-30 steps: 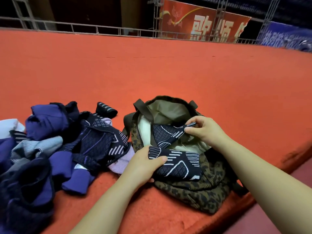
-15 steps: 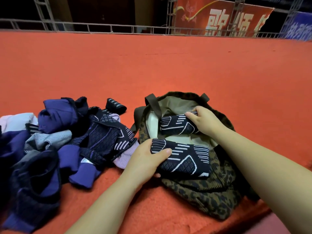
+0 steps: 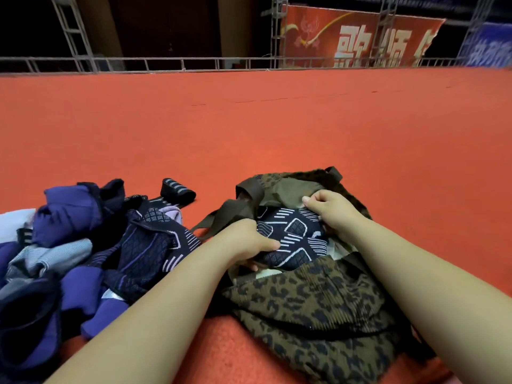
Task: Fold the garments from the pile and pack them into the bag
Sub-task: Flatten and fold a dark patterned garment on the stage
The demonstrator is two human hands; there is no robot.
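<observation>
Gripping folded garment (image 3: 291, 239) inside bag (image 3: 313, 297) — left hand (image 3: 246, 239), right hand (image 3: 332, 212).

1. Illumination: even and fairly bright across the red carpet (image 3: 277, 128); the light falls from above, source not in view.
2. Background: the area behind the metal railing (image 3: 166, 63) is dark, apart from the lit red banner (image 3: 357, 37).
3. Shadows: soft and short, under the forearms and beside the leopard-print bag (image 3: 318, 309); no hard edges.
4. Glare: none visible; a mild sheen on the forearms.
5. Blur: the banner lettering and the top right corner are smeared. The clothes pile (image 3: 69, 245) softens toward the left edge.
6. Distortion: wide-angle. The far edge of the carpet bows, and the scaffold uprights lean outward.
7. Dark fabrics lose detail in their folds.
</observation>
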